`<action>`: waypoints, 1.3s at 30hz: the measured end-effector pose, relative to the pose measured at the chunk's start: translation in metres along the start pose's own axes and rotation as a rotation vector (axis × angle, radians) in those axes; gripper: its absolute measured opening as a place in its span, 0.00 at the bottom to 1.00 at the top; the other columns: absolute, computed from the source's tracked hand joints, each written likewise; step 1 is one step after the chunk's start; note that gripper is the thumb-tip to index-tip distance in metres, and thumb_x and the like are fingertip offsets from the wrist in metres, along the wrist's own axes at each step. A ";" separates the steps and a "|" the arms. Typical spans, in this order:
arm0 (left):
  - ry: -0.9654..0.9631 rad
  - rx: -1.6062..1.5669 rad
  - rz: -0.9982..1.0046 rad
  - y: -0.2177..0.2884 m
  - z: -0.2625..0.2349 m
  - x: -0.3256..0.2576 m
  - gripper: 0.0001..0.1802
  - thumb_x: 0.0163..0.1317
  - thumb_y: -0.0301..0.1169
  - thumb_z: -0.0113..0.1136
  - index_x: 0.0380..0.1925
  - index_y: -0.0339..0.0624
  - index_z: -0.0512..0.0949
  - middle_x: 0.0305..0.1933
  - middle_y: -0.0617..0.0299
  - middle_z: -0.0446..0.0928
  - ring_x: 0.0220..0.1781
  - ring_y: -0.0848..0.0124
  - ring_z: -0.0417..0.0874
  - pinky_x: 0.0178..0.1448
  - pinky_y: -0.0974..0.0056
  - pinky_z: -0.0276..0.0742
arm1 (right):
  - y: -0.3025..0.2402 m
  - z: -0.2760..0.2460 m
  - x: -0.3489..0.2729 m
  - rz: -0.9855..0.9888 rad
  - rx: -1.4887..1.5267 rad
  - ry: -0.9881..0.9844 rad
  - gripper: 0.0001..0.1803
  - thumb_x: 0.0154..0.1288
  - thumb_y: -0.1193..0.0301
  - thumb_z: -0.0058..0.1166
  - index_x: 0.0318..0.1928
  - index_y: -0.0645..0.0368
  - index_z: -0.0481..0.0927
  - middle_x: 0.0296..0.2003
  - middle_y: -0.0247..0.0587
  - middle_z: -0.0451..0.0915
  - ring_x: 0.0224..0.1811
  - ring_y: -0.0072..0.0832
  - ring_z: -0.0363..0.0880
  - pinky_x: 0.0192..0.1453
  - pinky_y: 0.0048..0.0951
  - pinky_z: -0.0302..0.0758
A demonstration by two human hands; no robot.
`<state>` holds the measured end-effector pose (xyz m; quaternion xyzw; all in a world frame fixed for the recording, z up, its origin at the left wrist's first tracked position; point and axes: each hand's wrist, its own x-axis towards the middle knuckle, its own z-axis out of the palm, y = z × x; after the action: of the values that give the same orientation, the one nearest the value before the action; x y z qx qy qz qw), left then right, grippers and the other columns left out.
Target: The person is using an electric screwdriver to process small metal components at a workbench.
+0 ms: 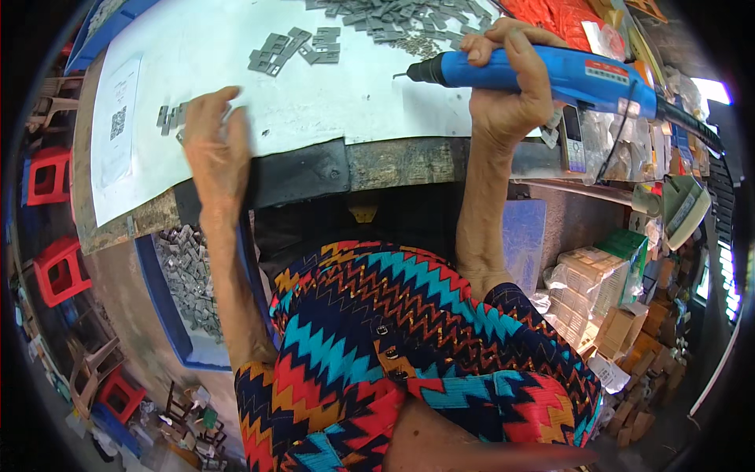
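My right hand is wrapped round a blue electric screwdriver, held roughly level above the white-covered table. Its thin bit points left, with nothing touching it. Over the left part of the table is my left hand, slightly smeared, its thumb and forefinger apart and nothing visible between them. Beside and partly under its fingers lie a few small grey flat pieces. Another group of grey pieces with holes rests farther in. At the far side are a heap of such pieces and small screws.
A blue bin of grey parts stands below the table edge at left. A printed sheet lies on the tabletop. Red stools are at left; a phone, plastic bags and boxes crowd the right. The screwdriver's cable trails right.
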<state>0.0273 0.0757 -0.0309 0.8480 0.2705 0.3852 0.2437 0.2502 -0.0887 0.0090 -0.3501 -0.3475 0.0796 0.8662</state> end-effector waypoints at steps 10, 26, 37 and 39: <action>-0.152 -0.288 -0.026 0.055 0.056 -0.008 0.14 0.49 0.28 0.65 0.36 0.35 0.76 0.31 0.60 0.74 0.29 0.73 0.69 0.33 0.70 0.67 | -0.001 0.036 -0.012 -0.004 0.071 -0.095 0.10 0.55 0.76 0.45 0.39 0.65 0.73 0.30 0.52 0.74 0.23 0.34 0.73 0.37 0.45 0.70; -0.106 -0.304 -0.047 0.047 0.065 -0.013 0.06 0.54 0.26 0.60 0.30 0.36 0.76 0.24 0.63 0.74 0.21 0.79 0.68 0.25 0.72 0.65 | 0.001 0.046 -0.020 0.073 0.134 -0.046 0.10 0.55 0.75 0.46 0.39 0.62 0.73 0.30 0.51 0.75 0.23 0.34 0.73 0.37 0.45 0.69; -0.146 -0.316 -0.039 0.045 0.066 -0.014 0.05 0.55 0.24 0.59 0.31 0.35 0.75 0.27 0.62 0.75 0.24 0.77 0.71 0.28 0.71 0.69 | 0.001 0.043 -0.019 0.085 0.089 -0.061 0.10 0.56 0.76 0.46 0.39 0.62 0.73 0.29 0.51 0.75 0.23 0.34 0.74 0.37 0.45 0.69; -0.146 -0.323 -0.022 0.044 0.066 -0.015 0.05 0.55 0.24 0.58 0.32 0.35 0.75 0.27 0.61 0.75 0.25 0.76 0.74 0.30 0.70 0.71 | 0.001 0.042 -0.018 0.070 0.066 -0.082 0.09 0.56 0.76 0.46 0.39 0.62 0.73 0.29 0.51 0.75 0.23 0.34 0.74 0.37 0.45 0.70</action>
<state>0.0828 0.0201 -0.0505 0.8206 0.1958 0.3582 0.3999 0.2089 -0.0715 0.0199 -0.3299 -0.3672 0.1356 0.8590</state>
